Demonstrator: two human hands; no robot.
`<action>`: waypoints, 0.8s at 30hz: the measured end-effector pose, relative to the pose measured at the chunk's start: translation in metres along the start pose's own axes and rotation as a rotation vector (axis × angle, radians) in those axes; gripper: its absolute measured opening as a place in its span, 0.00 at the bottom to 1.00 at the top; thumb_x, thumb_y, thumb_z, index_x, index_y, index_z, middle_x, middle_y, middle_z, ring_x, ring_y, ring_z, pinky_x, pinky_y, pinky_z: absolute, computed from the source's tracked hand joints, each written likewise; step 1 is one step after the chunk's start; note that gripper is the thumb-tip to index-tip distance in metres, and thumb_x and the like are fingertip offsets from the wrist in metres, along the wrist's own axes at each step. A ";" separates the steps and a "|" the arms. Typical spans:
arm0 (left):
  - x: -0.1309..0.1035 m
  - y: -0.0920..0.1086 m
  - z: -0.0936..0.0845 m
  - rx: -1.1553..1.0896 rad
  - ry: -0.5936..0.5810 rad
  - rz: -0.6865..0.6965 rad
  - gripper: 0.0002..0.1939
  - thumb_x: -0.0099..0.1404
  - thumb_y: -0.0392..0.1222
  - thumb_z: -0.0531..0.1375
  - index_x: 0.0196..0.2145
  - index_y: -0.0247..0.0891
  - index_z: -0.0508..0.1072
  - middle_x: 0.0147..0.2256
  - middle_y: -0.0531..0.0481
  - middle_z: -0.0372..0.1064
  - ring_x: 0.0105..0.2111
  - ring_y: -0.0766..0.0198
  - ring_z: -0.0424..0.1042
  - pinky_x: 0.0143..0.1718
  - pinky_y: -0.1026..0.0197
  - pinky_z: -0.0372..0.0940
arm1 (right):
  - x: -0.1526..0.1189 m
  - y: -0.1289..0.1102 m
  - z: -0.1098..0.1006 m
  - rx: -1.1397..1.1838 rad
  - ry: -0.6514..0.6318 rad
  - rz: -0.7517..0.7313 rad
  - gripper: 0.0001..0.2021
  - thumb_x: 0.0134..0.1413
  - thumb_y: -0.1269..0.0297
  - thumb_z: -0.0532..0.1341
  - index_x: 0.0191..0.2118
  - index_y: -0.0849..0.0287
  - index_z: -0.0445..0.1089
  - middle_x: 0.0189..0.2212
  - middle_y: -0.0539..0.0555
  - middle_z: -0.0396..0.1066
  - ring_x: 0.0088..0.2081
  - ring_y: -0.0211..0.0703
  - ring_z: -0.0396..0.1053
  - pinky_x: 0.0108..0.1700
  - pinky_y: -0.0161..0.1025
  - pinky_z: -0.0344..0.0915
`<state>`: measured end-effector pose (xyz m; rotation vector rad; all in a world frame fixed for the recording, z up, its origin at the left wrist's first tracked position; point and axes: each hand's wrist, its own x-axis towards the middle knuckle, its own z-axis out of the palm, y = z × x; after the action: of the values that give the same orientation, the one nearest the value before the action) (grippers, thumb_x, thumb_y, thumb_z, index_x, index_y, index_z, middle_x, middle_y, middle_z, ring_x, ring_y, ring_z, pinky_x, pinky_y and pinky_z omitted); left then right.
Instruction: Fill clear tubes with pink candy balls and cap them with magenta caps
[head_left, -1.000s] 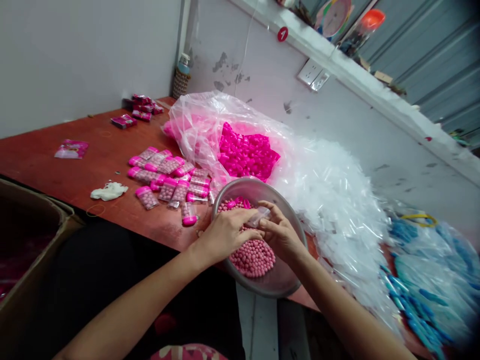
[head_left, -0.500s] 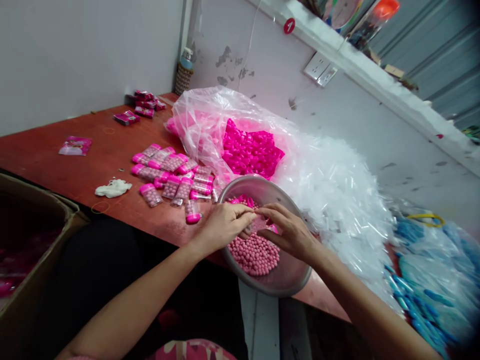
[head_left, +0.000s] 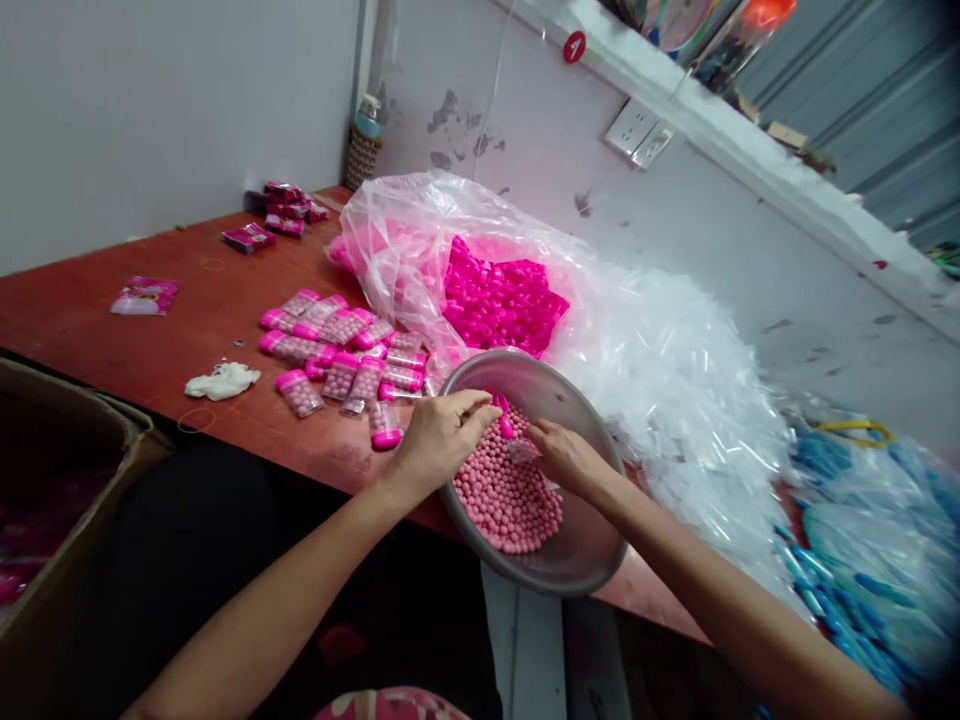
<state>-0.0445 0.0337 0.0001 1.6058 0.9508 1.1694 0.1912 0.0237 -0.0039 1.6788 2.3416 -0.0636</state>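
A grey metal bowl [head_left: 592, 540] holds many small pink beads [head_left: 502, 500] and a few bright pink caps [head_left: 506, 424]. Over the bowl's left rim is my left hand [head_left: 442, 435], its thumb and fingers pinched together; what is between them is too small to make out. My right hand [head_left: 566, 455] is inside the bowl above the beads, fingers curled on a small clear container [head_left: 525, 452]. Left of the bowl lie several bead-filled containers with pink caps [head_left: 341, 375] on the red table [head_left: 75, 300].
Behind the bowl sits a plastic bag of pink caps [head_left: 499, 295]. Clear plastic pieces [head_left: 675, 390] are heaped to the right, beside blue items in bags [head_left: 862, 560]. A cardboard box [head_left: 135, 440] stands at the left, and a white crumpled piece [head_left: 223, 381] lies near the table edge.
My hands have moved apart. The left has shifted slightly up and left, while the right has closed round the clear container lower in the bowl. More beads and caps now show.
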 end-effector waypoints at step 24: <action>-0.014 0.027 0.001 -0.004 -0.259 0.062 0.10 0.62 0.38 0.52 0.35 0.38 0.73 0.34 0.50 0.73 0.36 0.62 0.70 0.39 0.63 0.62 | -0.028 -0.067 -0.030 1.741 0.030 0.103 0.12 0.43 0.64 0.67 0.36 0.59 0.69 0.28 0.50 0.72 0.30 0.37 0.71 0.33 0.36 0.69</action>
<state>-0.0452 0.0121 0.0218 1.7440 0.7357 0.9744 0.1313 -0.0187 0.0236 2.1243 1.9979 -2.5814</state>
